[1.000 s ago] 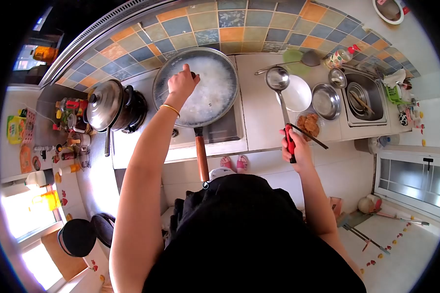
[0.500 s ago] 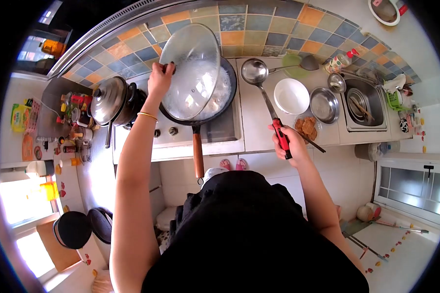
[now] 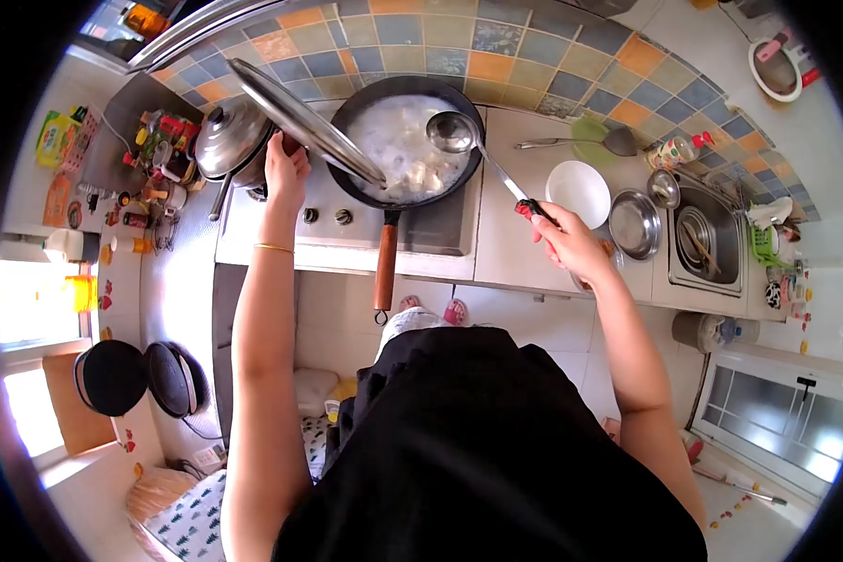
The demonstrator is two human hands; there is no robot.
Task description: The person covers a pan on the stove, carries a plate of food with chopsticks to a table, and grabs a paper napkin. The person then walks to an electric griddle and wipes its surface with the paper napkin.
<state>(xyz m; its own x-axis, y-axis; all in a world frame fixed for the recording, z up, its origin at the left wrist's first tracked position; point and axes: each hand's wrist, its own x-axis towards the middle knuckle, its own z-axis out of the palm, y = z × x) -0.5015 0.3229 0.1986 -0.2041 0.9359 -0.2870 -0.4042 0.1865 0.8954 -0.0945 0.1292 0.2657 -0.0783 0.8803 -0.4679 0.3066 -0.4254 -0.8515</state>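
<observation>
My left hand (image 3: 287,170) is closed on the knob side of a glass pan lid (image 3: 302,120), which is tilted steeply, nearly edge-on. Its lower rim hangs over the left part of a dark frying pan (image 3: 478,140) with a wooden handle (image 3: 386,262). White, cloudy liquid with pale pieces and foam (image 3: 412,140) fills the pan. My right hand (image 3: 571,242) grips a ladle by its red and black handle. The ladle's steel bowl (image 3: 451,132) is over the right side of the pan; whether it touches the liquid I cannot tell.
Left of the pan, a lidded steel pot (image 3: 234,140) sits on the stove. On the right counter are a white bowl (image 3: 579,194), a metal bowl (image 3: 634,225), a spatula (image 3: 618,142) and a green plate (image 3: 588,131). Beyond them is a sink (image 3: 707,272).
The lid has swung left off most of the pan and turned nearly edge-on. My right hand has brought the ladle bowl left from the counter to above the pan.
</observation>
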